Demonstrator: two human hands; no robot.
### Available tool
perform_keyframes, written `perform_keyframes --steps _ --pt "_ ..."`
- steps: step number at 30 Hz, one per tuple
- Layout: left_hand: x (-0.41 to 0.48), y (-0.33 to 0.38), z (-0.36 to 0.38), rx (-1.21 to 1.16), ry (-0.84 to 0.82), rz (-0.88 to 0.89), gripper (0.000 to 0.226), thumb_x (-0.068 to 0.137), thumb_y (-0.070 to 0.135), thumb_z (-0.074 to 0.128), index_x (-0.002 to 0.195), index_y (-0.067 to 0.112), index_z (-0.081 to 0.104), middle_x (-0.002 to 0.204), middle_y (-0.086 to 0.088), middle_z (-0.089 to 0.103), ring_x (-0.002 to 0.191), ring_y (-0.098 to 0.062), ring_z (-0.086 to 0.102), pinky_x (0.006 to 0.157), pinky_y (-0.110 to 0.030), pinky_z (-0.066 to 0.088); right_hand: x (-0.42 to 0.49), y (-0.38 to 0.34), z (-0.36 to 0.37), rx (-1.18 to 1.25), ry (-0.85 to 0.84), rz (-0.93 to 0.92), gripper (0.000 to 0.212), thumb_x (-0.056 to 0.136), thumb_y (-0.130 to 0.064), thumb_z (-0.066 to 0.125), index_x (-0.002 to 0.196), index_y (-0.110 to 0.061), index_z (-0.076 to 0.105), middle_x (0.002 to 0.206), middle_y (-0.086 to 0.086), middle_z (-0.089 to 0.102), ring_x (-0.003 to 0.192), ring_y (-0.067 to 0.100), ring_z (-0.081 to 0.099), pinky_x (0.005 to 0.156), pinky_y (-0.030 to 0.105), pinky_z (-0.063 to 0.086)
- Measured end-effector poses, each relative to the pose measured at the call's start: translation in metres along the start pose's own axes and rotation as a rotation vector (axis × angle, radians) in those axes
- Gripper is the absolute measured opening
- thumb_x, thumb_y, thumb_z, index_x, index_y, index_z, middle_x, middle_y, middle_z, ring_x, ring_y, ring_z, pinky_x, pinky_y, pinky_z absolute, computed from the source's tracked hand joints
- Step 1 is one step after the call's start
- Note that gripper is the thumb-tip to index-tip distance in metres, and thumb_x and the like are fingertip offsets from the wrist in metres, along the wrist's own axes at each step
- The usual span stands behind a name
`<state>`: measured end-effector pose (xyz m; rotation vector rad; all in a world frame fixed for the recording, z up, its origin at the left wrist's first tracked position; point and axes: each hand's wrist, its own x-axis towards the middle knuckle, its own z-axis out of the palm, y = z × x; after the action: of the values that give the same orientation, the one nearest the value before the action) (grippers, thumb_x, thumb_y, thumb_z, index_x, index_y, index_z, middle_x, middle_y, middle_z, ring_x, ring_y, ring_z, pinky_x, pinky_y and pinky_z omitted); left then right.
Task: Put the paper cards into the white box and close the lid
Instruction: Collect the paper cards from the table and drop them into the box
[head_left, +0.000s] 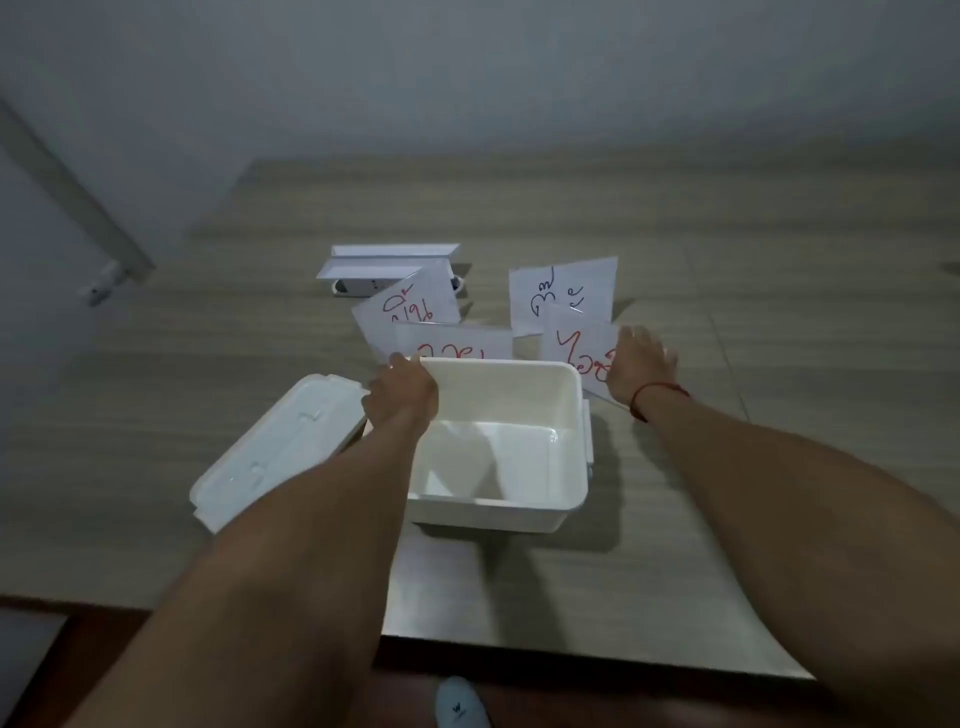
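The open white box (571, 415) stands in the middle of the table, with nothing inside. Its lid (275, 447) lies flat just to its left. Several paper cards with handwriting lie beyond the box. My left hand (402, 392) is at the box's far left corner, fingers curled on the near corner of a red-lettered card (457, 343). My right hand (641, 364) lies with fingers spread on the right edge of another red-lettered card (576, 348). Further back lie a card with red writing (410, 306) and a card with black writing (561, 291).
A white folded cardboard piece (389, 262) sits over a white power strip (358, 287) behind the cards. The wooden table (779, 312) ends at a wall behind and at its front edge near me. A shoe (460, 701) shows on the floor below.
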<state>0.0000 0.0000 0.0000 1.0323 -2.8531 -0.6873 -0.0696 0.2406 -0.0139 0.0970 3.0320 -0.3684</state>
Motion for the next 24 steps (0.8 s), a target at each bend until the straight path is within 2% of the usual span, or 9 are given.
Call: perform_keyframes --steps 3,8,13,18,21,24 --pt "0.000 -0.001 0.002 0.028 0.033 -0.003 0.043 0.101 0.036 0.031 0.124 0.007 0.052 0.125 -0.017 0.059 0.115 -0.036 0.058 0.097 -0.048 0.047 0.001 0.001 0.000 -0.026 0.061 0.022 0.044 0.088 -0.008 0.055 0.131 -0.005 0.045 0.135 0.019 0.048 0.126 0.036 0.043 0.105 0.043 0.034" --pt "0.002 -0.002 0.006 0.051 0.025 -0.001 0.043 0.101 0.035 0.030 0.127 0.006 0.049 0.128 -0.018 0.057 0.118 -0.036 0.055 0.097 -0.048 0.045 -0.002 -0.004 0.006 -0.055 -0.006 -0.004 0.035 0.091 -0.008 0.051 0.126 -0.007 0.049 0.131 0.018 0.051 0.123 0.035 0.048 0.101 0.041 0.038" --pt "0.003 -0.006 0.004 0.072 -0.012 -0.053 0.037 0.097 0.012 0.041 0.131 -0.001 0.048 0.133 -0.018 0.054 0.123 -0.034 0.053 0.097 -0.044 0.045 -0.009 -0.012 0.011 -0.003 0.056 -0.001 0.029 0.093 -0.007 0.048 0.122 -0.006 0.051 0.128 0.016 0.057 0.120 0.033 0.052 0.100 0.041 0.037" --pt "0.002 -0.015 -0.003 0.005 -0.046 -0.113 0.035 0.092 0.005 0.048 0.126 -0.001 0.055 0.123 -0.016 0.061 0.110 -0.033 0.062 0.079 -0.038 0.049 -0.009 -0.022 -0.013 0.071 0.193 0.019 0.030 0.091 -0.004 0.052 0.121 -0.006 0.053 0.123 0.016 0.061 0.117 0.033 0.054 0.098 0.041 0.036" --pt "0.002 -0.014 -0.008 -0.007 -0.094 -0.120 0.035 0.091 0.005 0.048 0.125 0.000 0.057 0.122 -0.017 0.062 0.109 -0.034 0.063 0.084 -0.040 0.052 -0.007 -0.034 -0.047 0.167 0.331 0.027 0.039 0.088 -0.007 0.058 0.126 -0.009 0.051 0.127 0.014 0.059 0.120 0.032 0.051 0.100 0.040 0.034" --pt "0.003 -0.016 -0.014 -0.010 -0.147 -0.091 0.036 0.091 0.002 0.047 0.125 -0.003 0.056 0.125 -0.019 0.061 0.111 -0.037 0.062 0.089 -0.042 0.052 -0.007 -0.051 -0.077 0.313 0.498 0.045 0.029 0.096 -0.015 0.043 0.122 -0.009 0.054 0.127 0.012 0.060 0.120 0.030 0.051 0.101 0.038 0.031"
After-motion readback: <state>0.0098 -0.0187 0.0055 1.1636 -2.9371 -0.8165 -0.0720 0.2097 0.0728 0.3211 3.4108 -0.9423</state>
